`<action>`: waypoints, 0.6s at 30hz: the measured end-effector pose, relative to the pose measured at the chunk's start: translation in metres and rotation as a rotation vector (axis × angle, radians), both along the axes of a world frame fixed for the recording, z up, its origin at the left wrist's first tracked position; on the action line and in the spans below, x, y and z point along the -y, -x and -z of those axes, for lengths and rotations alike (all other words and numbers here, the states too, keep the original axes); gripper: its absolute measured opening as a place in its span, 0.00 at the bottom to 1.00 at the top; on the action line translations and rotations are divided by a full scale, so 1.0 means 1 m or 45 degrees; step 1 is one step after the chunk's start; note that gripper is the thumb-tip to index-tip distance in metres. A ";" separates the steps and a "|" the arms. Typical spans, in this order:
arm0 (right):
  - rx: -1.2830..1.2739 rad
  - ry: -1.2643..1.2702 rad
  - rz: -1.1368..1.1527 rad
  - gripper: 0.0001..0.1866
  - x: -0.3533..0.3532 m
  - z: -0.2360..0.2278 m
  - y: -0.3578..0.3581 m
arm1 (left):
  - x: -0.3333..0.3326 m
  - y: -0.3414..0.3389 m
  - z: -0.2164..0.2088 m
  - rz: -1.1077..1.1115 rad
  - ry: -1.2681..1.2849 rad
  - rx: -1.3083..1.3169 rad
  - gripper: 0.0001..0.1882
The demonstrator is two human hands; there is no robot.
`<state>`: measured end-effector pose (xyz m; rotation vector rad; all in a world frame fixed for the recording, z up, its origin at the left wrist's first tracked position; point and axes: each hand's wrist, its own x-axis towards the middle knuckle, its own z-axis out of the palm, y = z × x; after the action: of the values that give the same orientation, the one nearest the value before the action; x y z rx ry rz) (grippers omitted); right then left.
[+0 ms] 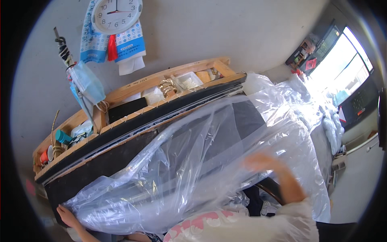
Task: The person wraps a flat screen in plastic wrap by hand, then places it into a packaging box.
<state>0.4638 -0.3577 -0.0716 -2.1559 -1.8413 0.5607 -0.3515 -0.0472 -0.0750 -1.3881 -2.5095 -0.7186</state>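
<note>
A large clear plastic sheet (177,169) spreads over the dark work surface (109,155) in front of me, wrinkled and shiny. At its near left corner, my left hand (68,216) pinches the edge of the plastic between thumb and fingers. My right hand (261,161) hovers over the right part of the sheet. Motion smears its fingers, so whether it touches or holds the plastic cannot be told. More of the clear plastic (290,117) runs off to the right in a bunched heap.
A long wooden trough (133,86) along the wall holds a rope bundle (167,86), a dark flat object (128,109) and a teal cylinder (63,137). A blue face mask (89,82) hangs from an upright rod. Above is a round wall clock (117,14); a bright window (342,64) stands far right.
</note>
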 end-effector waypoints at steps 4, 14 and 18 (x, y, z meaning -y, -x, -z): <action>-0.717 -0.046 0.350 0.13 -0.035 -0.012 0.125 | 0.004 0.038 0.011 0.021 0.016 -0.042 0.18; 0.389 -0.662 0.255 0.18 -0.124 -0.093 0.104 | 0.008 0.064 0.011 0.091 0.017 -0.182 0.19; 0.573 -0.410 0.276 0.29 -0.128 -0.063 0.069 | -0.015 0.041 0.028 0.066 0.114 -0.223 0.19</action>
<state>0.3943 -0.2295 -0.0088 -2.3346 -1.7079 -0.2737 -0.3925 -0.0321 -0.1032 -1.4808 -2.4036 -0.4759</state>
